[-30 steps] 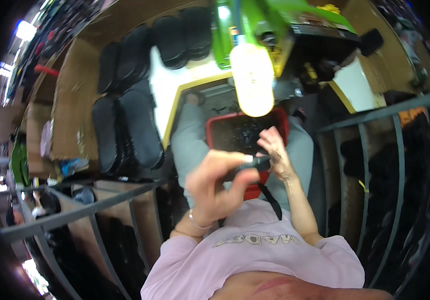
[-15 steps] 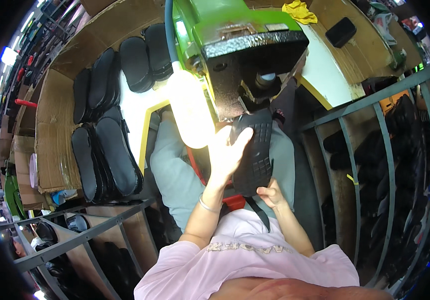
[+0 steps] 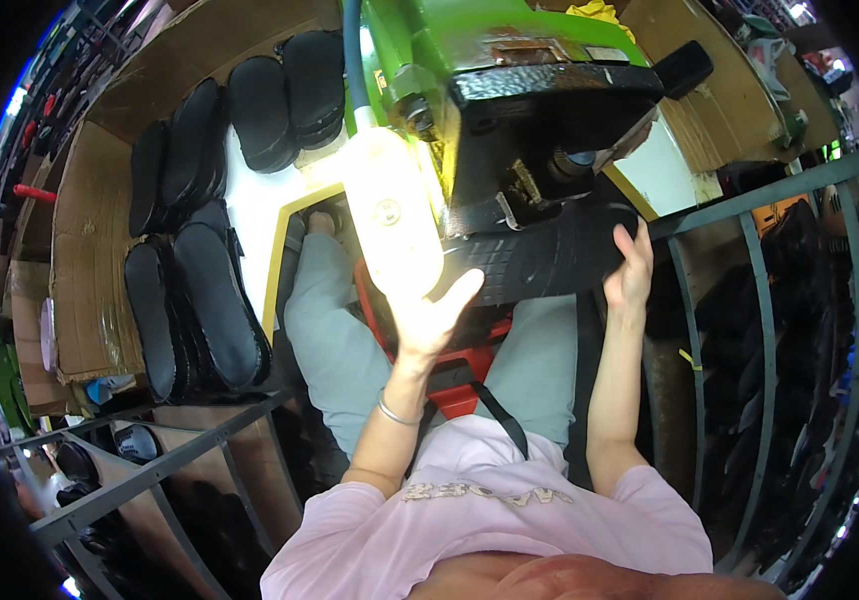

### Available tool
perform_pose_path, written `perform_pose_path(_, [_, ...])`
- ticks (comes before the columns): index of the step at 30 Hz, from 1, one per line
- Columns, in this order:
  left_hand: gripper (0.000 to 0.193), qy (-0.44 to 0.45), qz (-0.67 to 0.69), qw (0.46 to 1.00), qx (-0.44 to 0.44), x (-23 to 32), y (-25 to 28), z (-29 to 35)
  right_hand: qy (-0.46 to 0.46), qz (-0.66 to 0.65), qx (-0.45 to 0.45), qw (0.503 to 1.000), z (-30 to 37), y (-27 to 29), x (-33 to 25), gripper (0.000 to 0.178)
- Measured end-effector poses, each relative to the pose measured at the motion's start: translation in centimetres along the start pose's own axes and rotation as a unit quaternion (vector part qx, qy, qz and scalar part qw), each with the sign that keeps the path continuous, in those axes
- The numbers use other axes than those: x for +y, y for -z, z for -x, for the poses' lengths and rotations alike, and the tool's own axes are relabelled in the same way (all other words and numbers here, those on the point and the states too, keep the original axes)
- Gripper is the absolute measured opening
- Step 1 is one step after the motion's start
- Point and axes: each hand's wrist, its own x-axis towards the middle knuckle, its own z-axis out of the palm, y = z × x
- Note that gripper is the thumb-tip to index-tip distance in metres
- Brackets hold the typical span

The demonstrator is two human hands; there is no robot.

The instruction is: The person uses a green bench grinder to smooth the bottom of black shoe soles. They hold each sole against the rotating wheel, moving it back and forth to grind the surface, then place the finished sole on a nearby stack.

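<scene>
A black shoe sole (image 3: 540, 258) with a ridged, grooved tread lies crosswise between my hands, right below the dark head of a green machine (image 3: 550, 110). My left hand (image 3: 430, 315) holds its left end, thumb along the near edge; lamp glare washes out the other fingers. At the right end my right hand (image 3: 631, 268) grips the sole, with the thumb up and the fingers partly behind it. The sole's far edge meets the machine's lower metal parts, and whether it touches them I cannot tell. A glowing lamp (image 3: 390, 210) hangs just beyond my left hand.
Stacks of black insole-shaped pieces (image 3: 212, 300) stand on the left of the white table (image 3: 255, 195), inside cardboard walls (image 3: 100, 255). Metal racks flank me, the right rack (image 3: 770, 285) holding dark items. A yellow cloth (image 3: 600, 14) lies behind the machine.
The sole has turned from lengthwise to crosswise. My right hand has moved up and right with its end, while my left hand has shifted slightly down. The view has shifted a little.
</scene>
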Motion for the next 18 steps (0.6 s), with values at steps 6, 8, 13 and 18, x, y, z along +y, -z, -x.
perform_pose_path(6, [0.049,0.028,0.109,0.99,0.079,1.9,5.4,-1.5,-0.044,-0.1,-0.123,0.986,-0.5,-6.4,2.5,0.04])
perform_pose_path(8, [0.053,0.036,0.058,0.993,0.093,1.7,8.1,-1.6,-0.046,-0.114,-0.14,0.982,0.7,-7.4,3.8,0.041])
perform_pose_path(13, [0.051,0.137,0.205,0.958,0.144,0.3,12.3,2.2,-0.031,-0.098,-0.167,0.981,4.1,-11.2,5.5,0.051])
perform_pose_path(18, [0.027,0.26,0.071,0.963,-0.028,-4.2,14.2,8.7,0.029,0.087,-0.197,0.976,5.0,-12.4,6.5,0.055])
